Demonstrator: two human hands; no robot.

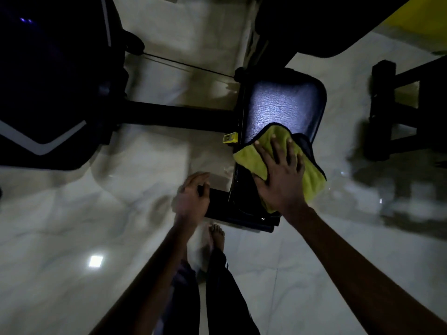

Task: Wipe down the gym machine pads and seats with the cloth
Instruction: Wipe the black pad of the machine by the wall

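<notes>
Seat pad (280, 105): black, cracked upholstery with a bright sheen in the middle. Its near end is covered by the cloth and the hand.
Cloth (249, 158): yellow-green with a dark border, lying on the near half of the seat pad. One corner hangs over the pad's left edge and another fold reaches its right edge. The part under the palm is hidden.
Right hand (280, 180): laid flat on the cloth, fingers straight and spread, pressing down. Nothing is gripped.
Left hand (193, 197): blurred, just beside the left of the seat's base, fingers loosely bent and holding nothing. Whether it touches the frame cannot be told.
Seat base (242, 218): black frame below the pad. Detail is lost in the dark.
Yellow tag (229, 137): on the pad's left side. The print is unreadable.
Cross bar (174, 114): dark, running from the seat to the machine body (48, 81), which is cut off at the left edge with only grey trim visible.
Cable (183, 64): thin line from that body towards the seat.
Upper pad (326, 20): black mass at the top, cut off.
Right-side frame (396, 110): black and blurred. Its type is unclear.
Floor (72, 213): pale glossy tiles showing a square light reflection (96, 261).
Foot (217, 235): bare, near the seat base, with dark trouser legs (217, 286) below.
</notes>
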